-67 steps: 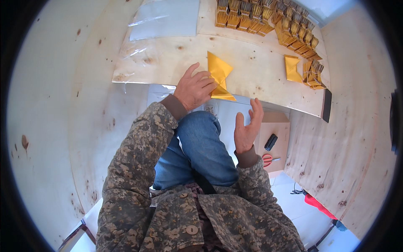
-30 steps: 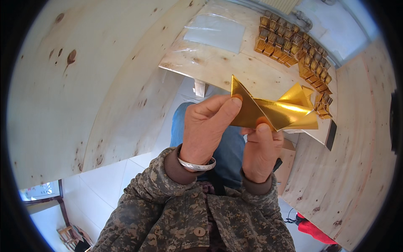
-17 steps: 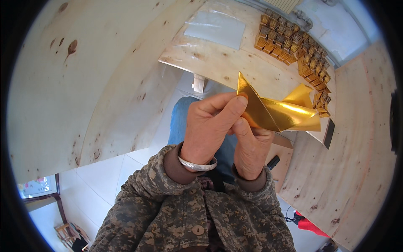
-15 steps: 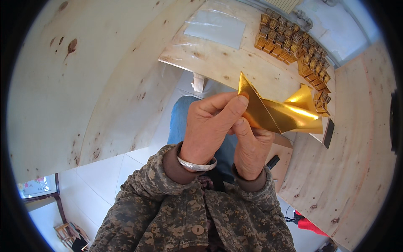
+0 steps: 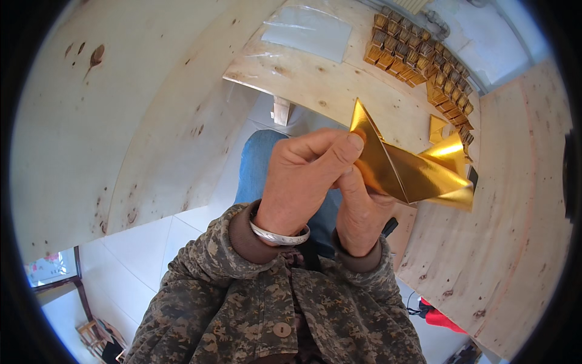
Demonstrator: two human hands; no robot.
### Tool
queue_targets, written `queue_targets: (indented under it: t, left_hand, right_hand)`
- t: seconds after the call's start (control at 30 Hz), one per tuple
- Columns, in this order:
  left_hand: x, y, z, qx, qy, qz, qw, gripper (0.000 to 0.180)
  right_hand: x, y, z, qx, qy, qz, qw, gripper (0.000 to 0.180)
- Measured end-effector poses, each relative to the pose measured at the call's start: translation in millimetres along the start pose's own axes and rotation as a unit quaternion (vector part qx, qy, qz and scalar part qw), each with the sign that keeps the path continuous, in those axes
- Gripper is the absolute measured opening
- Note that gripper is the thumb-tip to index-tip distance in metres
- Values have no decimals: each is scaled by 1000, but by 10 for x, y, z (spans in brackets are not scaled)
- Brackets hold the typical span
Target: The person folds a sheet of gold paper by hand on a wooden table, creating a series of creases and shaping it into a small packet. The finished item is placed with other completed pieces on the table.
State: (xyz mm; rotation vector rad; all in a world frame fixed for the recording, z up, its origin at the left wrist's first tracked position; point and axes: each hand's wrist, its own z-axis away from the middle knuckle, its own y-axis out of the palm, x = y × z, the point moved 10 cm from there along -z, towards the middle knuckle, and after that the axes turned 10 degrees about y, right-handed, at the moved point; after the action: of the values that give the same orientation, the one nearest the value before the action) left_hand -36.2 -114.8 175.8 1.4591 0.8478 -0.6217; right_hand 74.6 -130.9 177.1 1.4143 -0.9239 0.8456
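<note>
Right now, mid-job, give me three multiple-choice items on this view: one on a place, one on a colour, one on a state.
1. Where do the rows of small folded gold pieces lie?
A. at the far edge of the wooden table
B. on the person's lap
C. on the tiled floor

2. What colour is the folded paper in hand?
A. silver
B. gold
C. red

3. How is that paper held?
A. lying loose on the table
B. in the left hand alone
C. pinched between the left hand and the right hand, raised off the table

Answers: 1 A, the rows sit along the table's far side. 2 B, it shines gold. 3 C, the fingers of both hands close on its left end.
</note>
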Motion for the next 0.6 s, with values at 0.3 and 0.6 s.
queue_targets:
  t: [0.3,0.6]
  left_hand:
    - [-109,77,-29,4,80,-72,994,18]
    - [18,167,-8,21,-17,16,999,21]
  right_hand:
    - [43,-83,87,-58,-20,12,998,38]
    - [52,-118,123,-50,-29,9,998,37]
